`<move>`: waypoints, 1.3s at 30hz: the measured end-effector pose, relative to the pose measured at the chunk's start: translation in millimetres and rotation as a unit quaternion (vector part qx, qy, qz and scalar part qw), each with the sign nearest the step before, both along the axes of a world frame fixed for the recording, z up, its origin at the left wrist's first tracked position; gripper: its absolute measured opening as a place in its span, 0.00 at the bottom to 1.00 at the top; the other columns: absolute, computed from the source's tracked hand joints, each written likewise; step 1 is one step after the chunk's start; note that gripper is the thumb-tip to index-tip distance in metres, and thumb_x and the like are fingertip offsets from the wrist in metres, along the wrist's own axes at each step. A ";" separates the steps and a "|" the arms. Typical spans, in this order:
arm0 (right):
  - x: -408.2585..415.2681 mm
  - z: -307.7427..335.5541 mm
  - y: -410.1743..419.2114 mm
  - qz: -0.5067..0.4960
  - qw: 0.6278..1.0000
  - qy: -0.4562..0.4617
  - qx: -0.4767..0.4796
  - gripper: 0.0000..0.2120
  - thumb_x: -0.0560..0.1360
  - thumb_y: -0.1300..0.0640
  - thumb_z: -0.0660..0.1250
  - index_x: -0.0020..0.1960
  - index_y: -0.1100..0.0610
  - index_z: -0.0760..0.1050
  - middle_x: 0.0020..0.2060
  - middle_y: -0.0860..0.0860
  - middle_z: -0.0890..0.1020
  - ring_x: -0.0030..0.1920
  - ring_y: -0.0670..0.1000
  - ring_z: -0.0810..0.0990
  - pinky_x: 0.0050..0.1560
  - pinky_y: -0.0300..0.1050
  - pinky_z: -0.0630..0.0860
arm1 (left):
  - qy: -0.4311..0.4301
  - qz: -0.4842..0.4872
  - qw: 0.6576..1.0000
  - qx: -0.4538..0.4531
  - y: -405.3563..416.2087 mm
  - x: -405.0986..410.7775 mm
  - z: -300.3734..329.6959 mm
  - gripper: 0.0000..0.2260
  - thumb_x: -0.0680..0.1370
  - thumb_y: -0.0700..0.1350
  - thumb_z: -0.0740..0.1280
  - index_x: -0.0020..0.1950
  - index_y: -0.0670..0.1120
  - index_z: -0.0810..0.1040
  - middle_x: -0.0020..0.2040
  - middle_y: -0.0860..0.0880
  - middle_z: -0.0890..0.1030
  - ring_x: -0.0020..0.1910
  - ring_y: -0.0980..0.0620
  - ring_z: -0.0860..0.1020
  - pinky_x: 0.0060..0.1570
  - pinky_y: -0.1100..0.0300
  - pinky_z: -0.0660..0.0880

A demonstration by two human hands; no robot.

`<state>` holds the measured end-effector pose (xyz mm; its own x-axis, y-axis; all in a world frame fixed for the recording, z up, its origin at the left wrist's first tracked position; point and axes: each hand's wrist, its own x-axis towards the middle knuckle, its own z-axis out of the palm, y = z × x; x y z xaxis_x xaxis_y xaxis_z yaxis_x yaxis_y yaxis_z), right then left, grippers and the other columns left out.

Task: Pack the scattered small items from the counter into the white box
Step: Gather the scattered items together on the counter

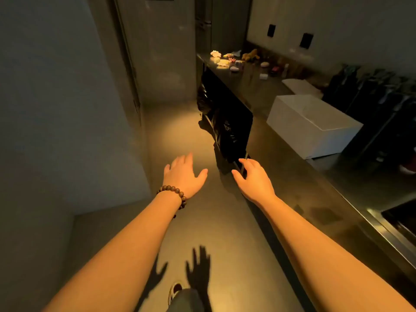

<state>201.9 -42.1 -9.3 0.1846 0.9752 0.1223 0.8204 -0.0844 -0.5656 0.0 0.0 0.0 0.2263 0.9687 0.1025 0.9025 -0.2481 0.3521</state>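
White box [315, 127]: open-topped, standing on the dark counter [292, 176] at right, its lid [301, 86] lying just beyond it. Scattered small items [236, 61]: clustered at the counter's far end, well apart from the box. Left hand [183, 174], beaded bracelet [174, 192] at wrist, and right hand [254, 179]: both outstretched, fingers spread, holding nothing.

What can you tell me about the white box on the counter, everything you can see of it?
The white rectangular box looks like smooth card or plastic, with plain flat walls and an open top; its inside appears empty, though the floor is partly hidden. It stands upright on the dark counter, near the back edge. A flat white piece, perhaps its lid, lies just beyond it. The scattered small items sit farther along. Neither hand touches it.
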 end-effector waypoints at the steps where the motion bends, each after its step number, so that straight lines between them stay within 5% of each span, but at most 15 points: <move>1: 0.2 -3.1 10.5 0.001 1.000 -0.001 0.001 0.26 0.79 0.44 0.60 0.74 0.52 0.64 0.72 0.54 0.66 0.72 0.54 0.64 0.69 0.53 0.66 | -0.002 0.007 1.000 -0.006 9.3 -0.1 -2.8 0.32 0.77 0.61 0.55 0.75 0.44 0.56 0.73 0.45 0.64 0.72 0.46 0.60 0.69 0.44 0.59; 11: -14.5 -34.4 194.6 -0.001 0.999 0.010 -0.042 0.26 0.79 0.46 0.60 0.74 0.54 0.64 0.72 0.56 0.66 0.70 0.57 0.66 0.68 0.54 0.67 | -0.013 0.033 0.998 -0.056 183.6 -25.2 -55.9 0.33 0.76 0.63 0.56 0.75 0.46 0.55 0.72 0.45 0.64 0.71 0.44 0.62 0.67 0.44 0.59; 23: -42.8 -20.5 403.5 -0.057 0.997 0.041 -0.036 0.23 0.79 0.48 0.60 0.73 0.54 0.65 0.71 0.55 0.67 0.68 0.56 0.68 0.65 0.49 0.67 | -0.012 0.004 0.998 -0.061 409.6 -45.8 -32.1 0.32 0.77 0.60 0.56 0.76 0.46 0.53 0.74 0.45 0.62 0.72 0.46 0.61 0.69 0.45 0.59; 39: -13.0 -72.0 670.7 -0.067 0.997 0.041 -0.014 0.23 0.78 0.47 0.62 0.70 0.54 0.69 0.68 0.54 0.71 0.65 0.55 0.72 0.60 0.46 0.68 | -0.013 -0.006 0.998 -0.069 670.0 -10.0 -77.2 0.33 0.77 0.61 0.58 0.75 0.44 0.54 0.73 0.44 0.64 0.70 0.44 0.65 0.67 0.45 0.63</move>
<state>188.9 628.5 -81.3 0.3214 0.9440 0.0747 0.7520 -0.2065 -0.6260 -10.0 670.0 -77.2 0.2362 0.9714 -0.0257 0.8899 -0.2056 0.4071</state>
